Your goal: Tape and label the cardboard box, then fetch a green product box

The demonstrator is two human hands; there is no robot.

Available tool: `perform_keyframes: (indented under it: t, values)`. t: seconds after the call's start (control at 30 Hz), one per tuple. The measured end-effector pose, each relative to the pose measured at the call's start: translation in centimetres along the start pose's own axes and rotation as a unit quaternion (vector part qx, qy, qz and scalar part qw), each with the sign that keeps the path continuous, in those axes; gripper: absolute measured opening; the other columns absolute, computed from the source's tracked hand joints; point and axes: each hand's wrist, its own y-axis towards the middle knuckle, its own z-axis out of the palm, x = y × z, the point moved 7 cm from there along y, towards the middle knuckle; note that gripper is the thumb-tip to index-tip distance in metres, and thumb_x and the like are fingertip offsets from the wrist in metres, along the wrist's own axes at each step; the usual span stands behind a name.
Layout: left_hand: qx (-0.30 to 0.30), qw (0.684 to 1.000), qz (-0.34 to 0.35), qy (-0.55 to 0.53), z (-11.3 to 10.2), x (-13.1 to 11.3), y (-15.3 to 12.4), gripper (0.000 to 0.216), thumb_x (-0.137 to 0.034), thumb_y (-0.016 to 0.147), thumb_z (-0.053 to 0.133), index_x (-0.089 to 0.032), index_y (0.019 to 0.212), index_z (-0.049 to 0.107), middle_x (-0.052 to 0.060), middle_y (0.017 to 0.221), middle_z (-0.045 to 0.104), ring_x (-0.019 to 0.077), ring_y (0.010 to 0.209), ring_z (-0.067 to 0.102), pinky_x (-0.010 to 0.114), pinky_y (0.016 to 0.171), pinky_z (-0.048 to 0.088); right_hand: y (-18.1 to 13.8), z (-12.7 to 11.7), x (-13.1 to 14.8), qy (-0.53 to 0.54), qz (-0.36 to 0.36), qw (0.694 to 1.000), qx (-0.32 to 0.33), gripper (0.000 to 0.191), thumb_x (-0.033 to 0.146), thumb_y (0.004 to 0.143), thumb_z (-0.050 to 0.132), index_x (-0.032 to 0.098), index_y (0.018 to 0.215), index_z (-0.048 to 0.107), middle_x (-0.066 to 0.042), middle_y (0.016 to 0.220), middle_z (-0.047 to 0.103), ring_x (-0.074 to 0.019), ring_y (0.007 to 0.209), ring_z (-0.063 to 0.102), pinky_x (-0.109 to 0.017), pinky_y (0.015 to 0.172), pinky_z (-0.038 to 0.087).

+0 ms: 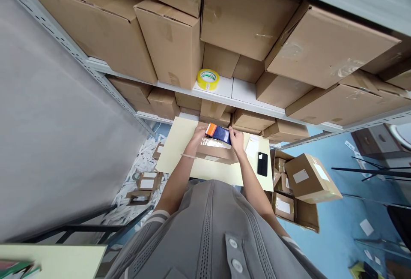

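Your left hand and right hand both grip a blue packet with an orange end, one hand closed on each end, holding it just above an open cardboard box. The orange end sits under your left fingers. The box rests on the pale worktop, its silvery lining showing directly below the packet. At three o'clock from the box, a white slip lies flat, and just beyond it a black phone lies near the worktop's right edge. At twelve o'clock, on the white shelf behind the worktop, a yellow tape roll sits among stacked cartons. At four o'clock, on the floor, small labelled boxes fill a larger carton.
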Motion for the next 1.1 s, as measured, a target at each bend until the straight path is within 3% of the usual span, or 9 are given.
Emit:
perform_keyframes:
  t: [0.2, 0.37, 0.57, 0.73, 0.9, 1.0, 1.1]
  values:
    - [-0.123, 0.990, 0.056, 0.050, -6.4, -2.6, 0.7, 0.019, -0.031, 0.075, 0.068, -0.015, 0.065, 0.069, -0.001, 0.054, 0.059, 0.0137, 0.062, 0.057, 0.024, 0.063, 0.043, 0.4, -1.8, -0.9, -0.018, 0.006, 1.000, -0.017, 0.060, 0.067, 0.090, 0.022, 0.022, 0.053, 0.036, 0.000, 0.051, 0.038, -0.0141, 0.055, 0.036, -0.029, 0.057, 0.027]
    - [-0.150, 0.984, 0.059, 0.080, -8.3, -2.6, 0.6, 0.016, -0.029, 0.072, 0.068, -0.015, 0.063, 0.070, -0.001, 0.049, 0.056, 0.0154, 0.059, 0.056, 0.025, 0.061, 0.041, 1.0, -1.7, -1.3, -0.080, -0.010, 0.996, 0.032, 0.061, 0.061, 0.094, 0.026, 0.022, 0.050, 0.043, -0.002, 0.050, 0.045, -0.0140, 0.051, 0.036, -0.030, 0.056, 0.027]
    - [-0.190, 0.977, 0.040, 0.092, -11.1, -1.0, 0.4, 0.018, -0.025, 0.071, 0.065, -0.018, 0.055, 0.061, 0.001, 0.049, 0.055, 0.0180, 0.063, 0.059, 0.028, 0.064, 0.043, 1.8, -2.3, -2.8, -0.180, -0.005, 0.982, 0.057, 0.058, 0.047, 0.097, 0.030, 0.018, 0.058, 0.061, -0.010, 0.061, 0.065, -0.0188, 0.058, 0.053, -0.031, 0.061, 0.031]
    - [-0.176, 0.982, 0.018, 0.066, -11.2, 1.0, 0.7, 0.015, -0.027, 0.077, 0.061, -0.019, 0.066, 0.058, -0.003, 0.054, 0.052, 0.0121, 0.053, 0.052, 0.026, 0.059, 0.045, 1.8, -1.7, -3.9, -0.249, -0.005, 0.965, 0.079, 0.056, 0.042, 0.099, 0.031, 0.016, 0.069, 0.071, -0.013, 0.071, 0.071, -0.0217, 0.067, 0.060, -0.030, 0.063, 0.031]
    - [-0.117, 0.992, -0.022, 0.051, -10.1, 2.6, 0.6, 0.029, -0.043, 0.083, 0.061, -0.017, 0.072, 0.062, -0.002, 0.055, 0.051, 0.0109, 0.052, 0.051, 0.024, 0.057, 0.043, 1.6, -0.4, -3.7, -0.296, -0.011, 0.951, 0.091, 0.054, 0.039, 0.100, 0.032, 0.016, 0.079, 0.076, -0.014, 0.080, 0.074, -0.0228, 0.075, 0.064, -0.029, 0.065, 0.032]
    - [-0.073, 0.995, -0.059, 0.041, -9.7, 3.7, 0.2, 0.029, -0.044, 0.075, 0.072, -0.017, 0.072, 0.063, -0.001, 0.062, 0.057, 0.0110, 0.058, 0.055, 0.023, 0.060, 0.043, 1.6, -0.1, -3.6, -0.312, -0.008, 0.945, 0.095, 0.054, 0.038, 0.100, 0.032, 0.016, 0.082, 0.077, -0.014, 0.083, 0.074, -0.0231, 0.077, 0.065, -0.029, 0.065, 0.032]
    - [-0.076, 0.994, -0.069, 0.046, -9.7, 4.5, -0.2, 0.025, -0.037, 0.068, 0.078, -0.018, 0.070, 0.062, 0.000, 0.067, 0.061, 0.0113, 0.065, 0.058, 0.023, 0.064, 0.042, 1.9, 0.1, -3.7, -0.321, -0.006, 0.942, 0.100, 0.055, 0.039, 0.100, 0.031, 0.016, 0.081, 0.077, -0.015, 0.082, 0.074, -0.0235, 0.077, 0.065, -0.029, 0.065, 0.033]
